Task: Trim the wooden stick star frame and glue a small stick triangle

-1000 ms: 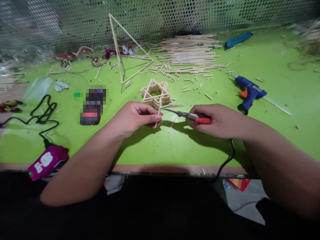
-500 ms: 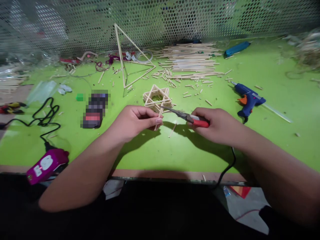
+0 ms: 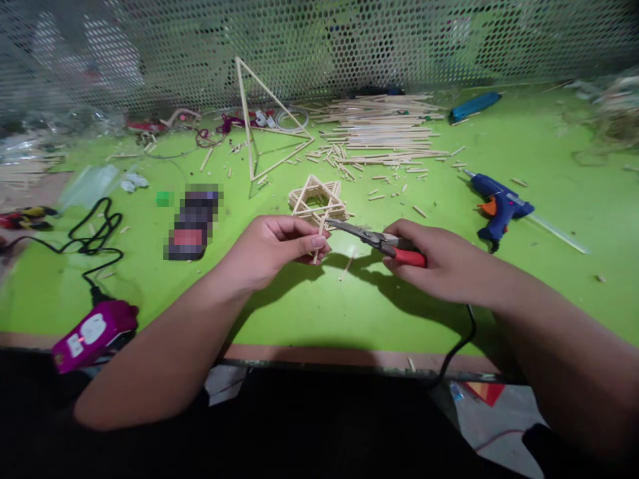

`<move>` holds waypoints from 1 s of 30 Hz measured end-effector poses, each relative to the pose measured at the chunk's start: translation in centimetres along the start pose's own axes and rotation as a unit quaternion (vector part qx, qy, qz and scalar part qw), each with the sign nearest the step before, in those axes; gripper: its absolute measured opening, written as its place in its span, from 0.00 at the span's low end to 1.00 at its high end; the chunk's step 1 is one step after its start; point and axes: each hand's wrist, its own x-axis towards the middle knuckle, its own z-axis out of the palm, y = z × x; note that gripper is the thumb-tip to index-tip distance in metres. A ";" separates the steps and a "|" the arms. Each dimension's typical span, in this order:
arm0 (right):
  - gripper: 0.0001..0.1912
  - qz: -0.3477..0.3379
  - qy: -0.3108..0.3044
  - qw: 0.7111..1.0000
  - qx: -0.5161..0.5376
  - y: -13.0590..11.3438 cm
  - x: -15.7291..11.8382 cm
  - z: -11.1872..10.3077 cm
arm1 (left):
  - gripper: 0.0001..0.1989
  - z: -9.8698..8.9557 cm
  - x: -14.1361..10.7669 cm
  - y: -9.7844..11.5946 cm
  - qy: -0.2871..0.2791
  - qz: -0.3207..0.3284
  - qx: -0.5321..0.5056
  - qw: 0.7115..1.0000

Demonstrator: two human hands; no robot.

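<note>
Left hand (image 3: 272, 249) pinches thin pale wooden stick (image 3: 323, 227), tilted; right hand (image 3: 442, 261) grips red-handled metal pliers (image 3: 368, 237), tips at stick's upper end. Star-shaped pale wooden stack (image 3: 319, 209) just beyond, partly blocked by left hand. Blue-orange plastic glue gun (image 3: 502, 201) right; triangular wooden-stick frame (image 3: 244, 113) behind.

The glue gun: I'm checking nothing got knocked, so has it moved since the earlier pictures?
No. The glue gun lies in the same place relative to the wood bit beside it on the table; only the view has shifted.

L hand (image 3: 279, 249) pinches stick (image 3: 322, 229); R hand (image 3: 442, 258) w/ pliers (image 3: 372, 238), tips prob. touching stick.
</note>
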 end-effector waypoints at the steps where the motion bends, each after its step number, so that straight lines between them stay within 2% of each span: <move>1: 0.13 -0.001 -0.001 1.000 -0.002 0.0 0.0 0.0 | 0.14 0.0 0.0 0.0 -0.001 -0.001 0.002 1.000; 6: 0.12 -0.009 -0.008 1.000 -0.005 0.2 -0.1 0.0 | 0.16 0.2 0.0 0.2 -0.001 -0.001 0.025 1.000; 14: 0.12 -0.013 -0.006 1.000 -0.005 0.3 -0.1 0.1 | 0.15 0.1 0.1 0.1 -0.005 0.014 0.058 0.998; 18: 0.10 -0.012 0.010 1.000 -0.025 0.5 0.0 0.2 | 0.15 0.1 -0.1 0.4 -0.015 0.017 0.074 0.997; 30: 0.05 0.096 0.039 0.993 -0.049 -1.1 0.6 1.0 | 0.16 0.4 -0.3 0.3 0.016 0.023 0.078 0.997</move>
